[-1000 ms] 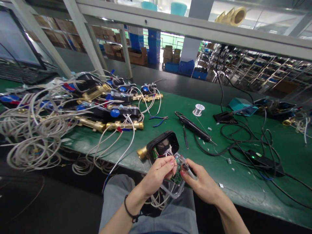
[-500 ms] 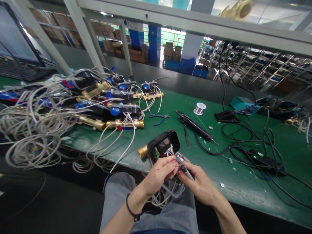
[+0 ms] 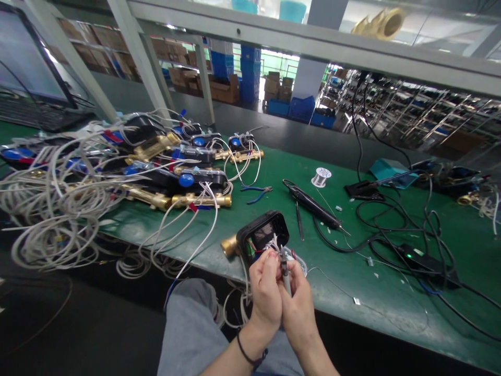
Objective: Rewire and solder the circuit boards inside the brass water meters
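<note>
An open black meter housing (image 3: pixel 242 230) on a brass pipe fitting (image 3: pixel 229 245) stands at the front edge of the bench, tilted. Pale wires (image 3: pixel 274 241) come out of it towards my hands. My left hand (image 3: pixel 266 287) is closed in a pinch at these wires; its fingertips hide the ends. Against it, my right hand (image 3: pixel 298 303) is wrapped round a slim grey-handled tool (image 3: pixel 286 277) with a metal front end, pointing up at the wires. A clear plastic cover (image 3: pixel 302 263) shows partly behind my right fingers.
Blue-handled pliers (image 3: pixel 256 194), tweezers (image 3: pixel 299 222), a black electric screwdriver (image 3: pixel 315 206) and a solder spool (image 3: pixel 321 176) lie beyond my hands. Brass meters with coiled cables (image 3: pixel 58 209) crowd the left. Black cords (image 3: pixel 376 230) and a black adapter (image 3: pixel 428 263) lie right.
My hands have come together, the right one moving left against the left one. The grey tool has swung from slanting to nearly upright. The clear cover is now more hidden.
</note>
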`<state>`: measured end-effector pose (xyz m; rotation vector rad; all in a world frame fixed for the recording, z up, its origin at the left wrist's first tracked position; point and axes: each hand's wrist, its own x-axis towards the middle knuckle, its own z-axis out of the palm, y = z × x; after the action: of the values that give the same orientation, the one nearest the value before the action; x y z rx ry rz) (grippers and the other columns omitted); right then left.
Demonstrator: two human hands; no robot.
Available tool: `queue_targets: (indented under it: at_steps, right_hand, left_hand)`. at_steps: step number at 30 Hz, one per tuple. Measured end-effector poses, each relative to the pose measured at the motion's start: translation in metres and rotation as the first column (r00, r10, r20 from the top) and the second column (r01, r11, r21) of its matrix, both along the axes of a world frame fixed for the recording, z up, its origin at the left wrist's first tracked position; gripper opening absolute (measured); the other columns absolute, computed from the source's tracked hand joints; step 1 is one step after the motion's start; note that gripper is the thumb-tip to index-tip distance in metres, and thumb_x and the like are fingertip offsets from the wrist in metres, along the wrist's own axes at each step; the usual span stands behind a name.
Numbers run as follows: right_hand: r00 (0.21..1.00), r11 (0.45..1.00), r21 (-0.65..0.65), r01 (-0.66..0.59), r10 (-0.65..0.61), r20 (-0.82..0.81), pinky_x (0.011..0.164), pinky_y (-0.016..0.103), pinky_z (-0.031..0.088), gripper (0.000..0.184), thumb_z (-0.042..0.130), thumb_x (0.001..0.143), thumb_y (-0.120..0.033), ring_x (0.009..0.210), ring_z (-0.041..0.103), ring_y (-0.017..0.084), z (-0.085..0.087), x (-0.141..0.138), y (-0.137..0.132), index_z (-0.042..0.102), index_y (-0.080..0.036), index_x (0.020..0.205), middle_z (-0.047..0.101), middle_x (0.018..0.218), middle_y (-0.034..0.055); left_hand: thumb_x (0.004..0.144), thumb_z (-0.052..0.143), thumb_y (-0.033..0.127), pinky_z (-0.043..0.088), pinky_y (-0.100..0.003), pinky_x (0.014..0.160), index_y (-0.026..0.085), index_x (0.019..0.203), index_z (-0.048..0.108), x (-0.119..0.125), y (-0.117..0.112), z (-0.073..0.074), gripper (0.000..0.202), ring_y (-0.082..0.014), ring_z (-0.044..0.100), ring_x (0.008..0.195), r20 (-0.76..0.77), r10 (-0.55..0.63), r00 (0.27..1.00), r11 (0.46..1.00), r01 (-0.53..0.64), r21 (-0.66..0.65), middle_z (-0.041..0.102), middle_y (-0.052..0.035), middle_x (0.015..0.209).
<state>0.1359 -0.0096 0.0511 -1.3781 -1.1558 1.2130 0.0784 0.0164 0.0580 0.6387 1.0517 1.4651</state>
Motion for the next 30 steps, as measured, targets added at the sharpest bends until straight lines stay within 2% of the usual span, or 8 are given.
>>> queue_targets:
  at_steps: [6,10,12,15,18,22,25,30]
  right_hand:
    - [0.925,0.968,-0.039,0.248,-0.248,-0.289,0.045,0.020,0.035,0.016,0.054,0.070,-0.026,0.047,0.035,0.008,-0.002,-0.001,0.012,0.040,-0.022,0.076,0.037,0.057,-0.0075]
    - [0.861,0.918,0.001,0.396,-0.370,-0.349,0.047,0.020,0.032,0.019,0.053,0.070,-0.027,0.049,0.031,0.007,0.000,0.032,0.022,0.040,-0.022,0.083,0.034,0.064,-0.0073]
    - [0.891,0.899,0.076,0.431,-0.411,-0.191,0.053,0.023,0.036,0.023,0.055,0.071,-0.030,0.055,0.038,0.008,0.002,0.061,0.022,0.045,-0.022,0.090,0.040,0.069,-0.0054]
    - [0.868,0.929,0.115,0.351,-0.369,0.333,0.058,0.027,0.038,0.020,0.053,0.075,-0.037,0.060,0.045,0.013,-0.003,0.108,0.016,0.049,-0.022,0.089,0.048,0.068,-0.0028]
    - [0.632,0.979,0.053,0.196,-0.167,0.757,0.066,0.033,0.041,0.020,0.053,0.074,-0.038,0.069,0.054,0.020,-0.019,0.146,0.009,0.055,-0.022,0.087,0.059,0.075,0.0023]
    - [0.356,0.991,0.076,0.109,-0.110,0.928,0.077,0.041,0.041,0.025,0.050,0.075,-0.034,0.084,0.056,0.027,-0.039,0.173,0.005,0.059,-0.020,0.094,0.062,0.085,0.0089]
    - [0.506,0.995,0.068,0.073,-0.096,0.857,0.076,0.039,0.043,0.029,0.049,0.078,-0.037,0.081,0.056,0.024,-0.031,0.169,0.001,0.057,-0.020,0.100,0.062,0.090,0.0075]
    - [0.781,0.989,0.009,-0.145,0.109,0.615,0.073,0.028,0.042,0.028,0.046,0.086,-0.043,0.075,0.053,0.016,0.009,0.120,-0.002,0.055,-0.021,0.100,0.058,0.084,0.0014]
  left_hand:
    - [0.084,0.046,0.041,0.023,-0.024,0.045,0.021,0.057,0.026,0.004,0.001,-0.004,0.039,-0.0085,0.020,0.046,0.035,0.050,0.998,0.998,-0.052,0.037,0.024,0.0066,0.051]
    - [0.088,0.042,0.039,0.021,-0.024,0.046,0.021,0.058,0.026,0.005,-0.002,-0.010,0.038,-0.0092,0.018,0.048,0.023,0.023,0.999,0.998,-0.024,0.066,0.023,0.0067,0.052]
    - [0.087,0.045,0.041,0.021,-0.024,0.047,0.021,0.059,0.029,0.002,-0.003,-0.009,0.038,-0.0094,0.019,0.049,0.002,0.012,1.000,0.996,-0.012,0.084,0.024,0.0065,0.054]
    - [0.086,0.049,0.045,0.022,-0.023,0.048,0.020,0.062,0.032,-0.004,-0.003,-0.006,0.039,-0.0095,0.021,0.052,-0.028,-0.008,1.000,0.995,0.011,0.095,0.026,0.0061,0.057]
    - [0.089,0.046,0.048,0.023,-0.023,0.049,0.020,0.066,0.033,-0.007,-0.007,-0.006,0.038,-0.0099,0.022,0.054,-0.099,-0.068,0.993,0.993,0.077,0.089,0.026,0.0054,0.061]
    - [0.093,0.038,0.047,0.027,-0.023,0.053,0.020,0.069,0.036,-0.009,-0.012,-0.013,0.036,-0.0104,0.026,0.058,-0.212,-0.102,0.972,0.986,0.126,0.104,0.030,0.0043,0.065]
    - [0.093,0.039,0.047,0.028,-0.023,0.053,0.020,0.068,0.037,-0.010,-0.013,-0.017,0.037,-0.0104,0.029,0.057,-0.254,-0.110,0.961,0.984,0.141,0.109,0.031,0.0041,0.064]
    - [0.092,0.040,0.044,0.030,-0.022,0.055,0.018,0.069,0.044,-0.012,-0.010,-0.015,0.034,-0.0106,0.036,0.060,-0.287,-0.137,0.948,0.978,0.176,0.114,0.041,0.0024,0.066]
